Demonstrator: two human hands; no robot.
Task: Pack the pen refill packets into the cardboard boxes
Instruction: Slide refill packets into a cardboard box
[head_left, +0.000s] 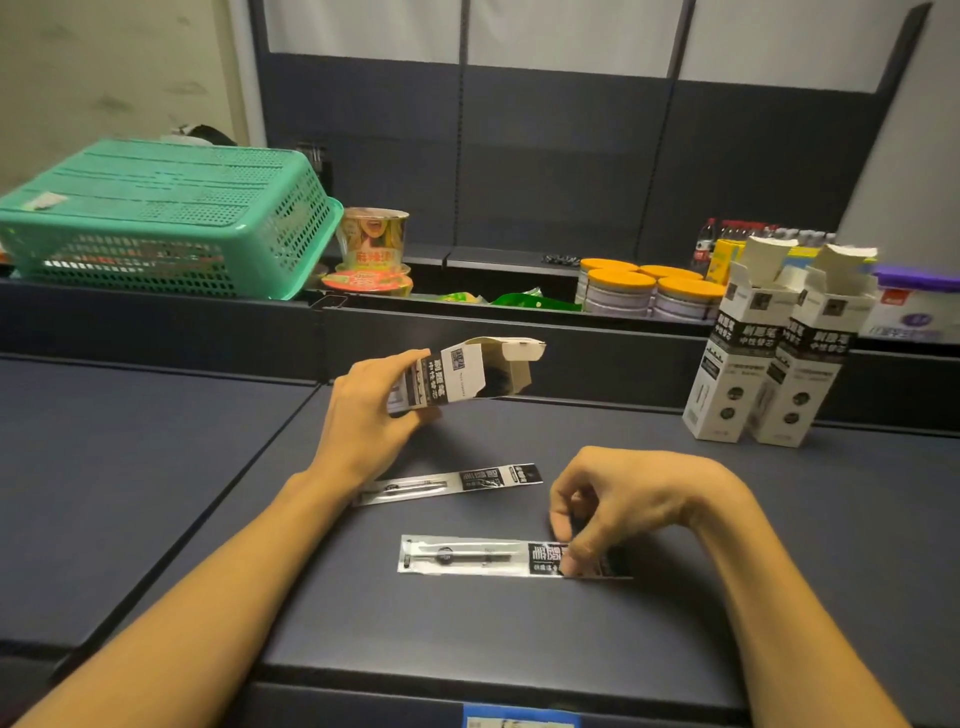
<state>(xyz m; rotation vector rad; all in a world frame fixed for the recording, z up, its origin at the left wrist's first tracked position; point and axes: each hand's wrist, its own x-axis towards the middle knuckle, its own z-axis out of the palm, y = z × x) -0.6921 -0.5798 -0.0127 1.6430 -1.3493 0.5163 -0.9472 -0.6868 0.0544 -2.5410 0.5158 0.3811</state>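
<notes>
My left hand grips a small white-and-black cardboard box, held on its side above the dark table with its open flap end pointing right. Two pen refill packets lie flat on the table. The nearer packet has its black label end under my right hand, whose fingertips pinch that end. The farther packet lies untouched between my two hands. Two more boxes of the same kind stand upright with open tops at the right rear of the table.
A green plastic basket sits upside down at the back left. Behind the table's raised rear edge are instant noodle cups, orange-lidded tins, bottles and a purple-lidded tub. A blue label marks the front edge.
</notes>
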